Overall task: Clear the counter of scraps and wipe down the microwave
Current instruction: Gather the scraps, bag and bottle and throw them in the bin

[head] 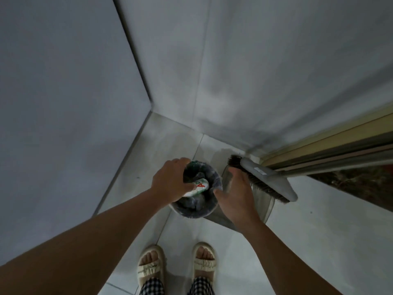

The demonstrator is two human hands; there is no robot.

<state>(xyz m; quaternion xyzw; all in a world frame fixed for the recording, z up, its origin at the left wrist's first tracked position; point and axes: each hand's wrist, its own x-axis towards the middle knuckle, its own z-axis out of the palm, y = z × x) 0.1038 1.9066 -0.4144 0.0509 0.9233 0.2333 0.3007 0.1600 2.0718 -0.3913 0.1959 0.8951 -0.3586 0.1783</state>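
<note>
Scrap (196,187), a crumpled white wrapper with red and green print, sits over the mouth of the small round bin (196,206), pinched under the fingertips of the left hand (170,182). Left hand curls over the bin's left rim, fingers bent and closed down on the wrapper, thumb side toward the far rim; a bit of green shows at the far edge by the fingertips. Bin is lined with a dark bag (212,179) folded over the rim, more dark crumpled stuff inside.

Right hand (236,194) hovers just beside the bin's right rim, palm down, fingers loosely spread and a little bent, holding nothing; thumb tip near the rim, contact unclear.

Behind the right hand a grey dustpan (265,206) stands on the floor with a broom (268,179) head resting on it, dark bristles facing the bin, handle running off right along a door frame (331,145).

Bin stands on pale floor tiles (319,231) near a corner of white walls (63,81). Two feet in cream sandals (151,267) at bottom, checked trouser cuffs (152,287) above them. Frame dim, slightly blurred.
</note>
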